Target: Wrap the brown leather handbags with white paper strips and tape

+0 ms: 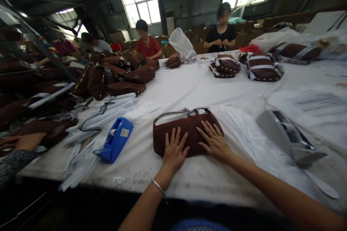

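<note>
A dark brown handbag point(191, 130) lies flat on the white-covered table point(184, 90), its strap stretched along the far edge with a dark ring near the middle. My left hand point(174, 149) rests on the bag's left half, fingers spread and pointing away from me. On the right half my right hand point(214, 140) lies flat too, fingers apart. Both palms press against the bag's surface without gripping it. To the left of the bag stands a blue tape dispenser point(117, 140). A grey tape dispenser point(288, 137) is over to the right.
Brown bags point(116, 72) are heaped at the left, beside white paper strips point(100, 115). Wrapped bags point(262, 66) stand across the table. A co-worker's hand point(29, 140) is at the left edge. Two people sit opposite. White sheets point(317, 104) lie at the right.
</note>
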`<state>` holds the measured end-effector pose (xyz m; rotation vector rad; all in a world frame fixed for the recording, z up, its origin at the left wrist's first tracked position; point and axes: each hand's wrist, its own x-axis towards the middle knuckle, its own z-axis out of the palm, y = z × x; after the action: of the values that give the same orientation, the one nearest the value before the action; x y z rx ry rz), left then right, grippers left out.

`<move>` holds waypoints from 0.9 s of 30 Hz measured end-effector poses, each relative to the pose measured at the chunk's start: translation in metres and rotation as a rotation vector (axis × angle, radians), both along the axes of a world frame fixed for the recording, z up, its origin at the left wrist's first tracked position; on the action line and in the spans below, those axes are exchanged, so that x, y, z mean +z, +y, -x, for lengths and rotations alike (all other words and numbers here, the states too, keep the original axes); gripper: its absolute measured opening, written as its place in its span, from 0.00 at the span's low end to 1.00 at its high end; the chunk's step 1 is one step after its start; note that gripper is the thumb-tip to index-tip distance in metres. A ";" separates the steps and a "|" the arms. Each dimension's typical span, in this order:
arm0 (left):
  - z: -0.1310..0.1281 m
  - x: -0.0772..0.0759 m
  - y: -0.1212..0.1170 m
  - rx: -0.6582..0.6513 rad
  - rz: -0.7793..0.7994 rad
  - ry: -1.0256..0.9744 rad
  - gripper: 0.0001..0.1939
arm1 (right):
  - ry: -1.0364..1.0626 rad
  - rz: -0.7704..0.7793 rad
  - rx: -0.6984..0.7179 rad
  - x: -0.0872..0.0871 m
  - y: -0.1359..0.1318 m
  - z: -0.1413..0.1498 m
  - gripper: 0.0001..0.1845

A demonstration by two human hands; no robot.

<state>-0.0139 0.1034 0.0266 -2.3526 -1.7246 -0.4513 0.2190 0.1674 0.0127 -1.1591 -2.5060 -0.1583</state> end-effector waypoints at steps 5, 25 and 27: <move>0.003 -0.026 0.003 0.026 0.013 -0.004 0.35 | 0.127 -0.100 0.033 0.045 0.009 0.015 0.41; 0.011 -0.029 0.000 0.008 -0.183 0.032 0.36 | -0.111 0.524 0.228 0.044 0.117 0.115 0.29; 0.014 -0.040 0.004 0.001 -0.265 0.071 0.38 | -0.126 0.603 0.240 0.043 0.120 0.129 0.30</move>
<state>-0.0282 0.1077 -0.0138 -2.1538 -1.5302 -0.5516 0.0896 0.2870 0.0560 -1.0526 -2.8748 0.6469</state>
